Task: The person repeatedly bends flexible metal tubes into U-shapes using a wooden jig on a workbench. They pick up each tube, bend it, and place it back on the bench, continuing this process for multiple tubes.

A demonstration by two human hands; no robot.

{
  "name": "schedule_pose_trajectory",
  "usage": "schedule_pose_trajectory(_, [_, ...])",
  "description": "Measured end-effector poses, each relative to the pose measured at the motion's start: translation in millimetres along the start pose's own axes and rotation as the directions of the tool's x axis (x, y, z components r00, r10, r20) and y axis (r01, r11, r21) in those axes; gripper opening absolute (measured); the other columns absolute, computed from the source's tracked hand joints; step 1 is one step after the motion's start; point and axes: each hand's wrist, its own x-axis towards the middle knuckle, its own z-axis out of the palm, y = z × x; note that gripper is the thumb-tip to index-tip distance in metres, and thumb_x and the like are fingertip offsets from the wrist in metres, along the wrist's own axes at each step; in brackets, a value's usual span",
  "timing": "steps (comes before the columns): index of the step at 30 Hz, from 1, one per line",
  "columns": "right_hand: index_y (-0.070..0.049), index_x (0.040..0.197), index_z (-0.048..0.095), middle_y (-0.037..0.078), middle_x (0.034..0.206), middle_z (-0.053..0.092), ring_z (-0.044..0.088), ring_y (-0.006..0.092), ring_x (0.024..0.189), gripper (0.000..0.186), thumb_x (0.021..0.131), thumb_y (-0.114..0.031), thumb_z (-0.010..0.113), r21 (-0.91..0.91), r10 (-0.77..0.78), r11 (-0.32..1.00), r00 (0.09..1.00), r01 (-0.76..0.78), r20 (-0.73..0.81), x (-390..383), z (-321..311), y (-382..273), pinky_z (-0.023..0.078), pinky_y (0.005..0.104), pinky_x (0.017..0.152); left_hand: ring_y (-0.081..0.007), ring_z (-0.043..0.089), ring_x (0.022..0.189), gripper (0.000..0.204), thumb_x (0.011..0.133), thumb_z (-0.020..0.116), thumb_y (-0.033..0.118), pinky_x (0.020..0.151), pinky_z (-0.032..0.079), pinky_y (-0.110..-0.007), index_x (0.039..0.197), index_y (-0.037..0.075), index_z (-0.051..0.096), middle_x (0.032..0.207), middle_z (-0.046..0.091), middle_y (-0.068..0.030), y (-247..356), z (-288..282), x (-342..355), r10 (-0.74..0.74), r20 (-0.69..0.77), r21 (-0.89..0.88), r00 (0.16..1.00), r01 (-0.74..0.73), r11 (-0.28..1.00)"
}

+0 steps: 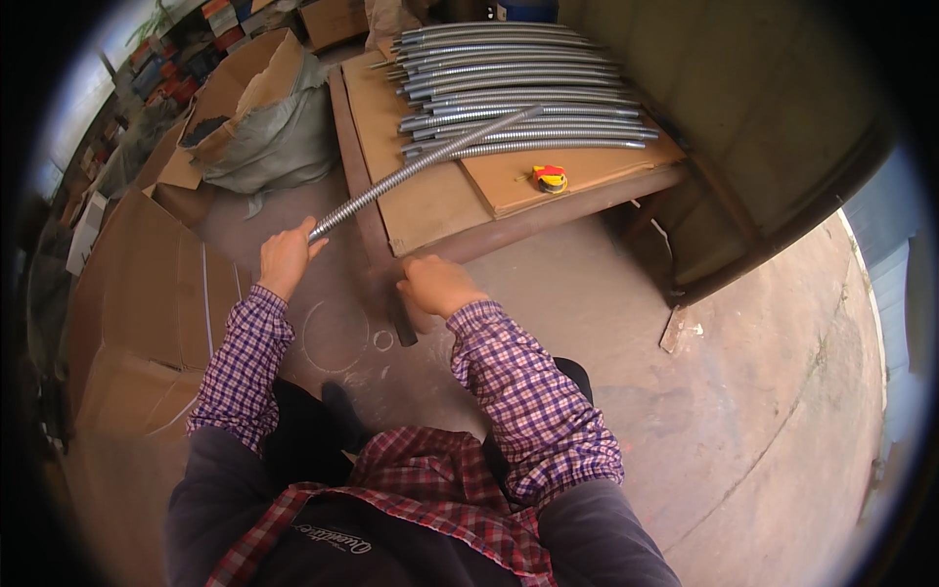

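Observation:
My left hand [286, 256] is wrapped round the near end of a ribbed flexible metal hose [411, 171]. The hose slants up to the right, its far end over a pile of similar hoses [518, 83] lying side by side on the table. Close to the table's near left corner is my right hand [437, 284], its fingers curled; what they hold, if anything, is hidden. Cardboard [421, 210] covers the table [567, 217]. A yellow and red tape measure [550, 179] lies on the cardboard in front of the pile.
A large cardboard box [147, 293] stands at the left, with a grey plastic sack [279, 142] behind it. A big brown panel [763, 127] with a dark frame leans at the right of the table. Several stacked boxes are at the far left.

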Motion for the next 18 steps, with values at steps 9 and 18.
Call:
schedule_pose_trajectory(9, [-0.003, 0.113, 0.066, 0.021, 0.114, 0.069, 0.063, 0.0379, 0.114, 0.034, 0.099, -0.033, 0.060, -0.022, -0.014, 1.000, 1.000, 0.014, -0.004, 1.9, 4.6, 3.6, 0.051, 0.0483, 0.095, -0.0367, 0.068, 0.074, 0.029, 0.091, 0.070, 0.040, 0.061, 0.049, -0.049, 0.100, 0.015, 0.058, 0.076, 0.070, -0.0118, -15.3, 9.5, -49.1, -0.070, -0.012, -0.054, 0.997, 0.069, 0.996])
schedule_pose_trajectory(18, [-0.003, 0.114, 0.070, 0.021, 0.118, 0.069, 0.064, 0.0365, 0.115, 0.030, 0.098, -0.028, 0.062, -0.009, 0.013, 1.000, 1.000, -0.013, 0.027, 1.0, -2.4, -4.5, 0.051, 0.0448, 0.097, -0.0356, 0.069, 0.079, 0.026, 0.089, 0.073, 0.036, 0.065, 0.050, -0.048, 0.105, 0.018, 0.064, 0.082, 0.071, -0.0107, -39.0, 4.9, -62.0, -0.169, -0.148, -0.112, 0.974, 0.153, 0.982])
